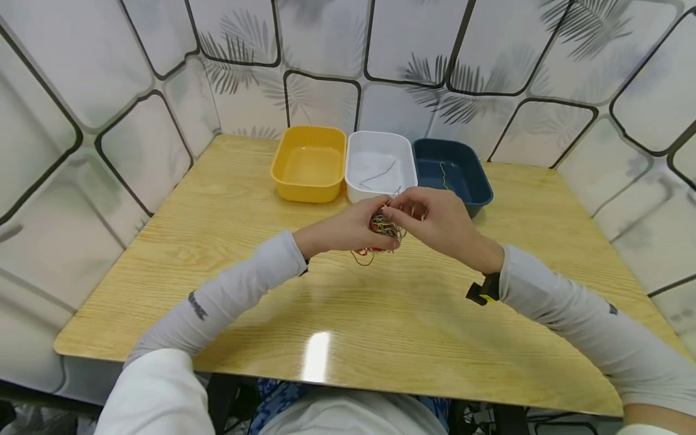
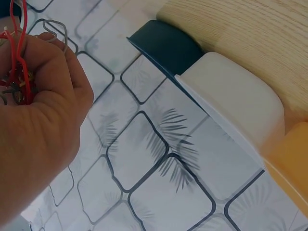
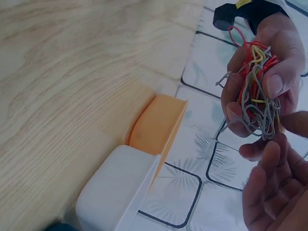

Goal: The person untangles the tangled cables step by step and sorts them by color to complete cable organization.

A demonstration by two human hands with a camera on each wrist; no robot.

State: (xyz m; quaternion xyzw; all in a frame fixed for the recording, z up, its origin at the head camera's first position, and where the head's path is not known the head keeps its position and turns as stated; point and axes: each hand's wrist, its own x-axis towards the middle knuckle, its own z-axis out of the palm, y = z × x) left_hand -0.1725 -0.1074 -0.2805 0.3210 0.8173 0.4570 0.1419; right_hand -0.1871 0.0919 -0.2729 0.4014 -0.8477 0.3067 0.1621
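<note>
A tangled bundle of thin wires (image 1: 385, 226) in red, grey and yellow lies in my left hand (image 1: 353, 228), whose fingers and thumb grip it from the side above the table. My right hand (image 1: 446, 226) meets the bundle's upper right, thumb and forefinger pinching at a strand there. In the right wrist view a yellow wire (image 3: 278, 122) runs from the tangle to those fingertips. A red loop dangles below the left hand. The left wrist view shows only part of the bundle, with red wires (image 2: 21, 62) standing up beside the thumb.
Behind the hands stand a yellow bin (image 1: 309, 192), a white bin (image 1: 355, 194) and a dark blue bin (image 1: 480, 196), side by side. A grey wire (image 1: 379, 175) lies in the white one, a yellow-green wire (image 1: 443, 174) in the blue one. Patterned curtains surround the wooden table (image 1: 380, 326).
</note>
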